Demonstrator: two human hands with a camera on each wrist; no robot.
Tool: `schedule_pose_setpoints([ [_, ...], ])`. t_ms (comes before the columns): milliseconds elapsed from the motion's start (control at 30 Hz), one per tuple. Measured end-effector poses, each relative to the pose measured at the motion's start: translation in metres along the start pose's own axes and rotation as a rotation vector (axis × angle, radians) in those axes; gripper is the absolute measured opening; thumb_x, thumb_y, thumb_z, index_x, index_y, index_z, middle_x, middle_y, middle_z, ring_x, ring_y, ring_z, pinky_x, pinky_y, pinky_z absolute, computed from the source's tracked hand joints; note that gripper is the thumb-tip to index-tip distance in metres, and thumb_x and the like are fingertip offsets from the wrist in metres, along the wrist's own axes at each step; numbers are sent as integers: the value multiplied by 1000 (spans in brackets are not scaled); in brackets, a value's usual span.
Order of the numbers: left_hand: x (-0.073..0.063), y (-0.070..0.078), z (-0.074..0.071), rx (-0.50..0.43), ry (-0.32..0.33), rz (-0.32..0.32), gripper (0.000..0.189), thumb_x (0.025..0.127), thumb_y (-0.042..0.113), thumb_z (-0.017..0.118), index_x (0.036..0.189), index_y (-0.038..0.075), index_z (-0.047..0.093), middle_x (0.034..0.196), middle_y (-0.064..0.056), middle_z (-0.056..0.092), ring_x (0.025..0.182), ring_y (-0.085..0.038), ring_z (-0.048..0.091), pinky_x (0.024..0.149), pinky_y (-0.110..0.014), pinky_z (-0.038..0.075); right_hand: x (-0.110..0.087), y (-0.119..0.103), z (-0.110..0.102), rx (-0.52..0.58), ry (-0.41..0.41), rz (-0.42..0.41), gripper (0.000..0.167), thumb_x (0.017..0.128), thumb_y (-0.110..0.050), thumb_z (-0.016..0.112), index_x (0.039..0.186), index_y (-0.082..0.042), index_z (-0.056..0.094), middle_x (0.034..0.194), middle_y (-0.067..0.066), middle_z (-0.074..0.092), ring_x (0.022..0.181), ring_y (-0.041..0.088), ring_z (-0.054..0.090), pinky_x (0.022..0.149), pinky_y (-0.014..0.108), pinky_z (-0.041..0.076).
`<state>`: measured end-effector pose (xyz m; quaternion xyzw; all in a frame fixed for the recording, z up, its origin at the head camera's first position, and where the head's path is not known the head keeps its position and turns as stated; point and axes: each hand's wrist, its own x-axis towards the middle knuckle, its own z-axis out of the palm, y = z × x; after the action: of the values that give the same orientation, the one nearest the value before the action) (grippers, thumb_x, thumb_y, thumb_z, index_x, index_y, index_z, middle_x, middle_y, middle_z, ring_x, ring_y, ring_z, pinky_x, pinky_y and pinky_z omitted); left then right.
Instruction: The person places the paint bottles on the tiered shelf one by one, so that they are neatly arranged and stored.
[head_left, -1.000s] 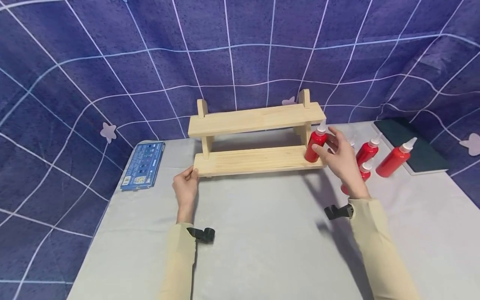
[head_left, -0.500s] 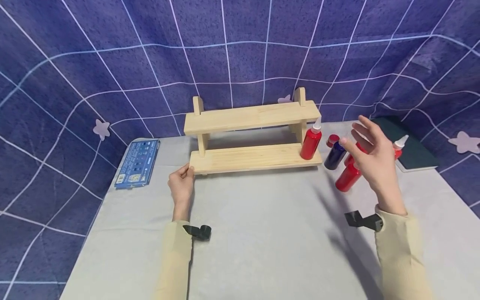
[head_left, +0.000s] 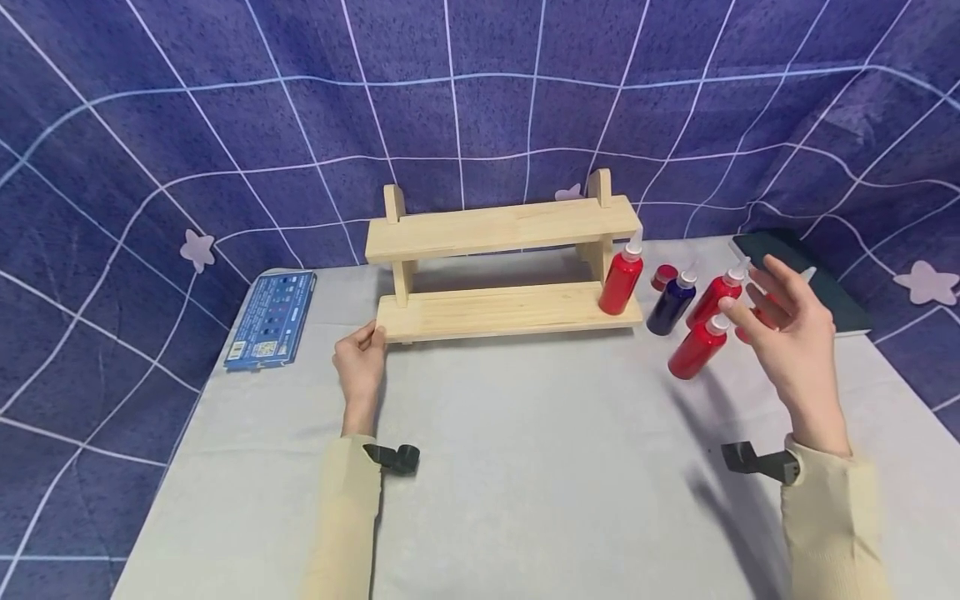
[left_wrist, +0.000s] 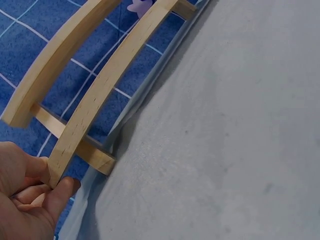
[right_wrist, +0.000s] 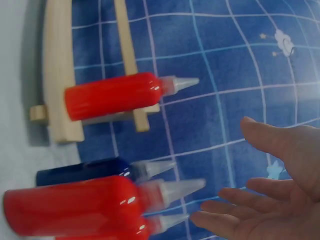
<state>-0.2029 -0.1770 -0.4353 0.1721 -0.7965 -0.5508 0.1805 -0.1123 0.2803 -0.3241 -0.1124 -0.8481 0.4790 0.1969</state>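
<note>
A two-tier wooden shelf (head_left: 510, 312) stands at the back of the table. My left hand (head_left: 360, 364) pinches the left end of its lower board (left_wrist: 95, 95) between thumb and fingers. On the right end of that board a red squeeze bottle (head_left: 622, 279) with a pointed white nozzle stands upright. My right hand (head_left: 798, 350) is spread and holds nothing, raised beside a group of bottles. In that group are a dark blue bottle (head_left: 671, 305), a red bottle (head_left: 697, 348) in front and another red bottle (head_left: 717, 298) behind. One more red bottle is partly hidden behind my right fingers.
A small red-topped jar or cap (head_left: 663, 277) lies behind the blue bottle. At the back right is a dark green book (head_left: 832, 287), and at the left a flat blue box (head_left: 272, 319). A blue gridded curtain (head_left: 480, 108) hangs behind the white-covered table (head_left: 525, 467).
My right hand has let go of the red bottle on the lower board and moved right, over to the other bottles. The left hand keeps its pinch on the shelf.
</note>
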Motion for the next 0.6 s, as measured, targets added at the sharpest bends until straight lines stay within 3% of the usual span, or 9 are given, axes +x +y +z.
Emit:
schedule_pose_setpoints([
  [167,0,0,0,4,6,-2,29,96,11,61,121,-3,66,112,-24,68,98,-29,71,66,-6,54,-1,17,3,-15,-13,28,71,88,-22,74,150,-17,39,141,19,52,127,23,55,94,8,46],
  [400,-1,1,0,11,9,-6,29,97,13,60,121,-3,66,112,-24,68,97,-29,71,65,-6,54,2,46,10,-33,-82,33,73,88,-21,73,151,-9,37,139,28,51,120,22,60,87,6,48],
  [600,0,1,1,9,2,-22,29,97,13,60,121,-2,65,113,-23,68,98,-28,71,71,-12,57,2,64,17,-33,-156,37,74,89,-22,73,149,-2,35,138,30,49,123,45,53,90,7,48],
])
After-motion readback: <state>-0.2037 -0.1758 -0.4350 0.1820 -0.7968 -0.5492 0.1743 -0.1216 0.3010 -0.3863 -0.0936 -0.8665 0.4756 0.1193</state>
